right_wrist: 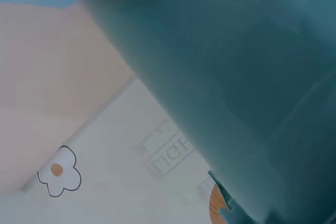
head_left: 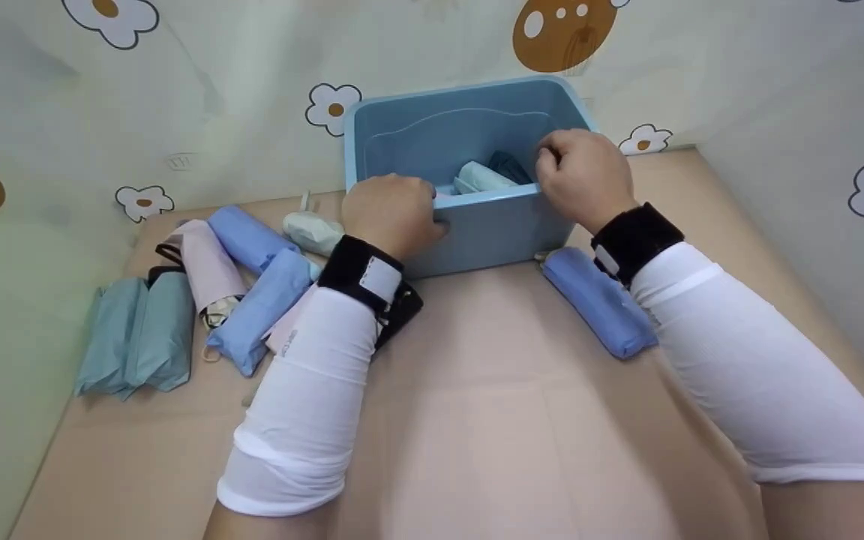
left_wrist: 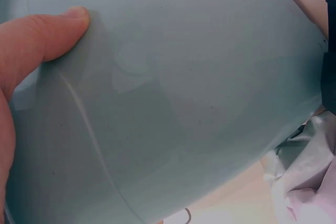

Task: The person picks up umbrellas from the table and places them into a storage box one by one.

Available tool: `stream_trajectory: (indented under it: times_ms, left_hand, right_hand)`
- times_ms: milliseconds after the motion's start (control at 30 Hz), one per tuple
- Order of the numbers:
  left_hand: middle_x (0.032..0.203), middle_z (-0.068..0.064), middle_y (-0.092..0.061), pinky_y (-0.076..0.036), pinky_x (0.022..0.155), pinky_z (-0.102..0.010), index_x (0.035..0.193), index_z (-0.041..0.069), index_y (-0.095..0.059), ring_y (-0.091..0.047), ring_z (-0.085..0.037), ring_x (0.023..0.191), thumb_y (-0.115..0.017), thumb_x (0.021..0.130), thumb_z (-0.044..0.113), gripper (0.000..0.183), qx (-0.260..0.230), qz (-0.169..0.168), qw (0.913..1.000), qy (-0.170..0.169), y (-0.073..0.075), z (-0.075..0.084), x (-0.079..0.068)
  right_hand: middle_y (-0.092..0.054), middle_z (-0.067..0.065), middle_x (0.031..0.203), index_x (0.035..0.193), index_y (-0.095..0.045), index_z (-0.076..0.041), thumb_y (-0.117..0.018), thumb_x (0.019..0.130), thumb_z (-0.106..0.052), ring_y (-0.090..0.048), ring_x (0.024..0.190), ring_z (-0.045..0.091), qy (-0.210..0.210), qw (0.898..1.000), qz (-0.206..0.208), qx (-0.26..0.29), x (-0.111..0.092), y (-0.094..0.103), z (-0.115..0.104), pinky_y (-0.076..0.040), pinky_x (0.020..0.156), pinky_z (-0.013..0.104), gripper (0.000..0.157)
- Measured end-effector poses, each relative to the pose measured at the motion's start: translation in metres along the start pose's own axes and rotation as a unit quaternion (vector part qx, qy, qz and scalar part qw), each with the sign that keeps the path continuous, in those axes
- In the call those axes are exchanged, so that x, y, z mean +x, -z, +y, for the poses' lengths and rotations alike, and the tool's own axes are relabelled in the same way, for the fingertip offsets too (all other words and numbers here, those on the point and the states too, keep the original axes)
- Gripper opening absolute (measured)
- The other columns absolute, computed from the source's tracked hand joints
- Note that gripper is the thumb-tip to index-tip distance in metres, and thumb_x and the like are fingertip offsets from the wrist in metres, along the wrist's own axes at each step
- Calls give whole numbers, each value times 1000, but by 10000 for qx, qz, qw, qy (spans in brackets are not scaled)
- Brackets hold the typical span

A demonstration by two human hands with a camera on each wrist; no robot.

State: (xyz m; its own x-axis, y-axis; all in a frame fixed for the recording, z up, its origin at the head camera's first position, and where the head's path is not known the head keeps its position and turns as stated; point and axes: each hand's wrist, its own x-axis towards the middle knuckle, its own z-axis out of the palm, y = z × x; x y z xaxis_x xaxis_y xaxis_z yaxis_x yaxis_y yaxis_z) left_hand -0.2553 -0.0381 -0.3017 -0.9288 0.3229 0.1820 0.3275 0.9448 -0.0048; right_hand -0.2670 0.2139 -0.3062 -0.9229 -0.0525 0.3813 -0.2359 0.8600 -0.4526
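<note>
A blue plastic storage bin (head_left: 477, 232) stands against the back wall, and both hands hold its front rim. My left hand (head_left: 391, 217) grips the front left part, its thumb (left_wrist: 65, 32) pressed on the outer wall in the left wrist view. At the front right corner, my right hand (head_left: 589, 176) has its fingers curled over the rim; the right wrist view shows the bin wall (right_wrist: 220, 93) but no fingers. Inside the bin lie a pale green rolled bundle (head_left: 483, 178) and a dark one (head_left: 508, 166). A blue rolled bundle, like a folded umbrella (head_left: 598, 304), lies below my right wrist.
Left of the bin lie several similar bundles: two green (head_left: 160, 330), a pink (head_left: 211, 262), two blue (head_left: 263, 307) and a pale one (head_left: 313, 231). A black item (head_left: 400, 313) and another pink bundle are partly hidden under my left forearm. Flower-patterned fabric (head_left: 237, 97) hangs behind the table (head_left: 477, 420).
</note>
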Motion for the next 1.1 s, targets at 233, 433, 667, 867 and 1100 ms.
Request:
stream_trajectory:
  times_ms: [233, 433, 667, 867, 1100]
  left_hand:
    - [77, -3, -70, -55, 63, -49, 75, 15, -66, -67, -28, 74, -74, 88, 45, 34, 24, -49, 10000, -2, 0, -1, 0]
    - [76, -3, -69, -55, 63, -49, 76, 15, -67, -65, -27, 73, -74, 88, 45, 33, 18, -59, 10000, -31, 1, -1, 2]
    - [74, -2, -67, -54, 62, -47, 77, 15, -68, -64, -26, 71, -73, 89, 42, 30, -4, -64, 10000, -40, 1, -1, 1]
    - [74, -3, -68, -54, 61, -47, 77, 14, -68, -65, -26, 70, -73, 89, 42, 30, 27, -81, 10000, -40, 0, -2, 1]
    - [79, -3, -71, -55, 62, -50, 75, 16, -67, -66, -26, 72, -72, 87, 42, 29, 15, -70, 10000, -44, 0, -2, 2]
  right_hand:
    - [-67, 20, 136, 129, -69, 2, -55, 106, -26, -49, 137, 38, 774, 9943, 305, 661, -29, -2, 24, -31, 118, 56, 38]
    - [-20, 19, 173, 158, -44, -5, -65, 102, -26, -8, 161, 42, 502, 9947, -296, 844, -58, 4, 45, -12, 126, 68, 64]
    - [14, 6, 178, 170, 6, -22, -67, 100, -36, 2, 162, 44, -129, 9926, -1028, 626, -78, 11, 52, -14, 122, 76, 102]
    - [16, 15, 176, 166, 22, -15, -63, 98, -57, 2, 160, 53, -718, 9770, -2006, 13, -94, 5, 67, -12, 123, 76, 116]
    - [0, 33, 172, 168, 2, -5, -61, 95, -68, -9, 155, 60, -863, 9456, -3071, -643, -112, -14, 78, -24, 120, 74, 116]
